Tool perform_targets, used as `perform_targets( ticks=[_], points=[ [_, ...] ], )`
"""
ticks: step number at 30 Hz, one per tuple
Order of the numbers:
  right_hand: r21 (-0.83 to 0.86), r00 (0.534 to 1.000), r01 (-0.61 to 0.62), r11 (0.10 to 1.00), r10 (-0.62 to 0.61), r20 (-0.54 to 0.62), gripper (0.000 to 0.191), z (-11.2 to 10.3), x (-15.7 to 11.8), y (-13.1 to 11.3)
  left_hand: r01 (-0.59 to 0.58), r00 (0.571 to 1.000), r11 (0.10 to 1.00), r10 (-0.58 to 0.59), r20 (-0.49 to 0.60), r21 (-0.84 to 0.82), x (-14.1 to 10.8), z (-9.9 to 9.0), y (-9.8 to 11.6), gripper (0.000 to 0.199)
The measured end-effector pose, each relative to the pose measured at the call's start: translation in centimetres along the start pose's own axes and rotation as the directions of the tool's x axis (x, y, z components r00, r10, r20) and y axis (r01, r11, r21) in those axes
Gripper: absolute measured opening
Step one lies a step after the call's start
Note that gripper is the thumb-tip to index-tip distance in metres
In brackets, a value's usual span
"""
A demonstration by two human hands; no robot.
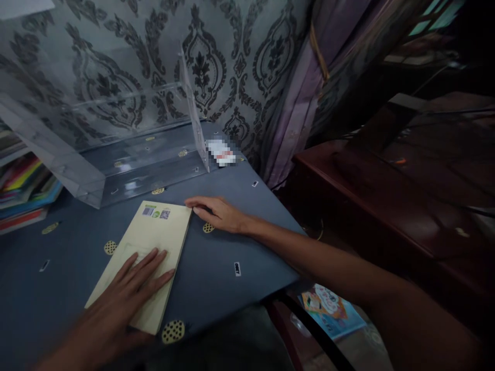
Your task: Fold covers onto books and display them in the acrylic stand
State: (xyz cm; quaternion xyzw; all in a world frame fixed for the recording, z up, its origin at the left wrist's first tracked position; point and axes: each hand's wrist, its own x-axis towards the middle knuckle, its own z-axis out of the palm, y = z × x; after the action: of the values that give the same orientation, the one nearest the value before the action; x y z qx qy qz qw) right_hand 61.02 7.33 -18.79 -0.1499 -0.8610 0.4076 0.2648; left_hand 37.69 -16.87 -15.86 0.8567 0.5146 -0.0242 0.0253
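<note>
A pale yellow book (154,232) lies closed on the table, slightly slanted. A barcode, a green round mark and a QR code are printed near its far edge. My left hand (135,283) rests flat on the near half of the book, fingers spread. At the far right corner, my right hand (216,212) has its fingertips and thumb closed around the book's edge. Its palm side is hidden.
A clear acrylic rack (91,190) stands behind the book. Stacked books (27,180) are at the left, and a blurred white packet (222,152) lies by the wall. The blue patterned tablecloth (255,226) ends at the right; a colourful book (334,312) lies lower down.
</note>
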Motion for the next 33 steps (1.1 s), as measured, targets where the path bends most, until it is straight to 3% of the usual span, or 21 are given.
perform_targets(
  ticks=[4, 13, 20, 26, 33],
  points=[
    [0.044, 0.999, 0.032, 0.999, -0.033, 0.005, 0.036, 0.3, 0.3, 0.7, 0.021, 0.999, 0.999, -0.023, -0.041, -0.042, 1.3, 0.4, 0.1, 0.085],
    [-0.014, 0.994, 0.094, 0.995, -0.093, 0.058, 0.036, 0.5, 0.1, 0.6, 0.1, 0.952, 0.995, -0.088, -0.294, 0.026, 5.4, 1.7, 2.6, 0.057],
    [-0.108, 0.987, 0.128, 0.986, -0.116, 0.11, 0.035, 0.7, -0.1, 0.2, 0.145, 0.935, 0.989, -0.131, -0.329, 0.019, 6.1, 1.1, 3.6, 0.049],
    [-0.114, 0.982, 0.151, 0.982, -0.135, 0.134, 0.036, 0.9, -0.3, -0.2, 0.127, 0.917, 0.991, -0.1, -0.386, 0.046, 6.4, 1.5, 3.4, 0.05],
    [-0.133, 0.986, 0.151, 0.979, -0.139, 0.096, 0.036, 0.8, 0.2, 0.3, 0.107, 0.922, 0.985, -0.047, -0.384, 0.137, 6.6, 1.7, 3.2, 0.039]
  ],
)
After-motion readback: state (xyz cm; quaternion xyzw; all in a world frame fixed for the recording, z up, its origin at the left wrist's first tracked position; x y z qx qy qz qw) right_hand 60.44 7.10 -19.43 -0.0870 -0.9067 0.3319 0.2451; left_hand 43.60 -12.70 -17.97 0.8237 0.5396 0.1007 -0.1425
